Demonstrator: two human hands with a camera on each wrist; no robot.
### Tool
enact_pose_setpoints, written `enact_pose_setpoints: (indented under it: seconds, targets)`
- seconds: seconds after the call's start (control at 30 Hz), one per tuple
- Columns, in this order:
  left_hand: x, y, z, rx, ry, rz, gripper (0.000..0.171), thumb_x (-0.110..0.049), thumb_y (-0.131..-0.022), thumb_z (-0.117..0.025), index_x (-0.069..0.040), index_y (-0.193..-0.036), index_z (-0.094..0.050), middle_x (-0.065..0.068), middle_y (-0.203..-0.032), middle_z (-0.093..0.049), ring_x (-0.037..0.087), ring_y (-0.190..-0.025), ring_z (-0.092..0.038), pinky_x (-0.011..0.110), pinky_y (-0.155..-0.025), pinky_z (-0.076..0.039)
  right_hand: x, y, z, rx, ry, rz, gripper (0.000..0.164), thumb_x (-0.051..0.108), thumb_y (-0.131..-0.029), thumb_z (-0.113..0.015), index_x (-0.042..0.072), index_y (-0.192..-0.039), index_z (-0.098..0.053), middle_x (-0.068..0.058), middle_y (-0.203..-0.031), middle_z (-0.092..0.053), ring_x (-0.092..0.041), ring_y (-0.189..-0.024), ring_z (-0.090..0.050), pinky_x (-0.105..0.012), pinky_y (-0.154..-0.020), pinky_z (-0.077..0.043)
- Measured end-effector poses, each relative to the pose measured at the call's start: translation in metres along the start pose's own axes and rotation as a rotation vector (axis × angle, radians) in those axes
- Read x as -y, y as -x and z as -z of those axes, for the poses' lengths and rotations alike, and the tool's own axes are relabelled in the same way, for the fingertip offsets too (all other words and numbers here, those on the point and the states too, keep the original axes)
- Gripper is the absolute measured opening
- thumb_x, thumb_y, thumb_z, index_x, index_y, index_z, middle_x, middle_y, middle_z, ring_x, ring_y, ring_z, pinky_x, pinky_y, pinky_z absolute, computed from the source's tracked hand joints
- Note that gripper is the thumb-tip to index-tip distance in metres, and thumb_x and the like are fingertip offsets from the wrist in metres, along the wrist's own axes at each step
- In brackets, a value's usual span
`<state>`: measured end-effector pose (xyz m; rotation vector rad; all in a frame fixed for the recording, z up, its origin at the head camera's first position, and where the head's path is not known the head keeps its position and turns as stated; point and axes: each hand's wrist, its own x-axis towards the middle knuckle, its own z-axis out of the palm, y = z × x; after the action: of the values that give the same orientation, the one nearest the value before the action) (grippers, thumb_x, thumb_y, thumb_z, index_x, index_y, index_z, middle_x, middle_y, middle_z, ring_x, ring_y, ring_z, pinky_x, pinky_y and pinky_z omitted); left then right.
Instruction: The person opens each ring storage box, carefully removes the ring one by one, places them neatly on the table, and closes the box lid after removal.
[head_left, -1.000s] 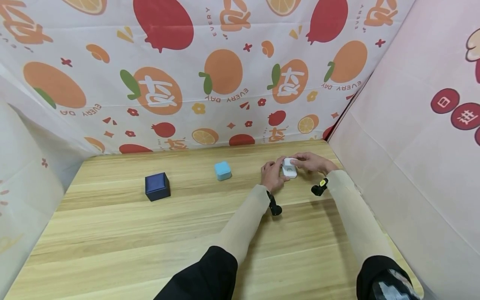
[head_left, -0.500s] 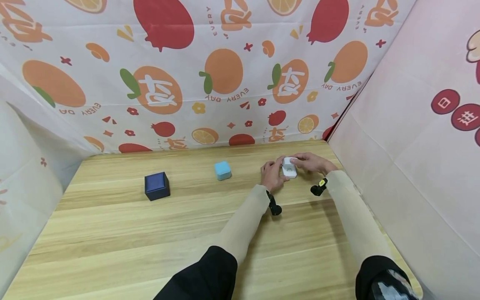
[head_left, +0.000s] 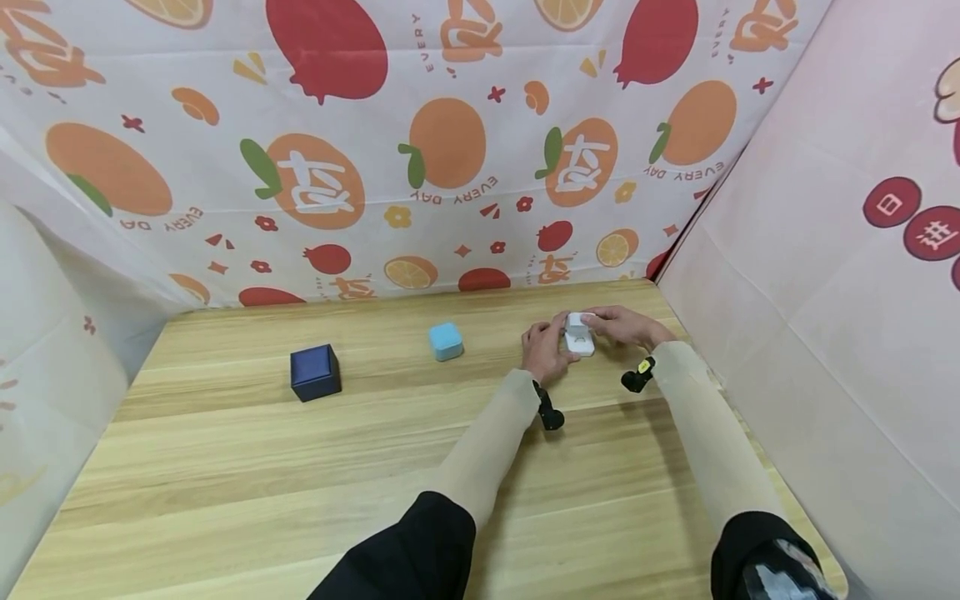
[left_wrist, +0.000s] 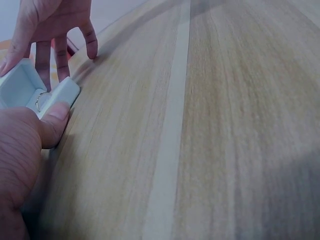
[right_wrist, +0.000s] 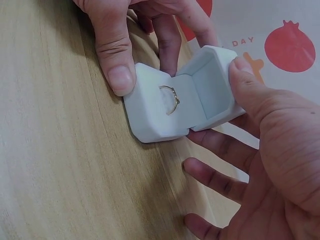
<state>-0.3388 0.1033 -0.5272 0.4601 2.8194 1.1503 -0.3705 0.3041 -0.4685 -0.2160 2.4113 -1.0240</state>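
A white ring box [head_left: 580,343] stands with its lid up on the table's right side. In the right wrist view a thin gold ring [right_wrist: 175,99] sits upright in the slot of the box's white cushion. My left hand [head_left: 546,352] grips the base from the left, its thumb [right_wrist: 120,80] on the front side and its fingers behind. From the right, my right hand [head_left: 624,325] pinches the raised lid [right_wrist: 214,87], thumb at the lid's edge and index finger behind by the hinge. The other fingers of that hand are spread below.
A light blue box [head_left: 446,342] sits left of the hands on the wooden table [head_left: 300,500]. Farther left stands a dark blue box [head_left: 315,372], its top closed. Fruit-printed cloth [head_left: 480,233] hangs behind the table, and a pale wall [head_left: 825,292] runs along the right side.
The white box's lid has tilted farther back under my right hand, and the inside of the box shows more. My left hand stays in place on the base.
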Motion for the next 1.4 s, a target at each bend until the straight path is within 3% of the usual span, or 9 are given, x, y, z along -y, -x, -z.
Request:
enact_pose_setpoints:
  seconds: [0.23,0.73,0.9,1.13,1.3,1.4]
  targets:
    - [0.002,-0.003,-0.003,-0.031,0.017,-0.005,0.086,-0.027,-0.085,-0.084,-0.029,-0.156,-0.036,0.001,-0.139,-0.067,0.027,-0.142,-0.043,0.046,-0.122,-0.022,0.0,-0.002,-0.001,-0.006,0.013,0.003,0.062,0.055,-0.106,-0.039,0.018,-0.155,-0.043,-0.017,-0.157,-0.044,-0.038,-0.14,-0.045,-0.059,-0.12,-0.031]
    - [0.005,-0.005,-0.002,-0.011,0.063,0.011,0.087,-0.028,-0.085,-0.083,-0.031,-0.157,-0.033,0.0,-0.141,-0.066,0.026,-0.143,-0.04,0.045,-0.123,-0.019,0.0,-0.003,-0.002,0.01,-0.026,-0.012,0.064,0.058,-0.106,-0.033,0.019,-0.158,-0.038,-0.017,-0.155,-0.043,-0.036,-0.138,-0.042,-0.057,-0.12,-0.028]
    - [0.006,-0.004,-0.002,-0.004,0.055,0.006,0.088,-0.029,-0.085,-0.083,-0.031,-0.157,-0.033,0.001,-0.14,-0.067,0.026,-0.142,-0.041,0.044,-0.121,-0.021,-0.001,-0.004,-0.005,-0.011,-0.004,0.001,0.066,0.059,-0.106,-0.031,0.017,-0.157,-0.039,-0.017,-0.142,-0.046,-0.032,-0.122,-0.043,-0.048,-0.106,-0.033]
    - [0.005,-0.003,-0.002,0.003,0.053,0.011,0.088,-0.029,-0.084,-0.084,-0.031,-0.157,-0.034,0.001,-0.14,-0.066,0.025,-0.141,-0.042,0.044,-0.121,-0.022,-0.004,-0.005,-0.01,-0.049,-0.007,0.003,0.066,0.062,-0.105,-0.026,0.019,-0.153,-0.041,-0.015,-0.144,-0.046,-0.032,-0.125,-0.043,-0.052,-0.112,-0.032]
    - [0.006,-0.003,-0.001,-0.003,0.07,0.017,0.088,-0.029,-0.083,-0.085,-0.032,-0.156,-0.035,-0.002,-0.14,-0.067,0.025,-0.141,-0.042,0.044,-0.122,-0.021,-0.003,-0.007,-0.014,-0.082,0.019,0.041,0.064,0.057,-0.108,-0.024,0.013,-0.149,-0.045,-0.016,-0.136,-0.049,-0.031,-0.12,-0.043,-0.047,-0.105,-0.034]
    - [0.007,-0.003,-0.001,-0.001,0.078,0.015,0.088,-0.029,-0.084,-0.085,-0.032,-0.156,-0.035,-0.002,-0.14,-0.067,0.025,-0.141,-0.041,0.044,-0.122,-0.021,-0.001,-0.006,-0.015,-0.097,0.023,0.055,0.062,0.054,-0.109,-0.024,0.01,-0.147,-0.046,-0.017,-0.139,-0.049,-0.032,-0.125,-0.043,-0.05,-0.111,-0.033]
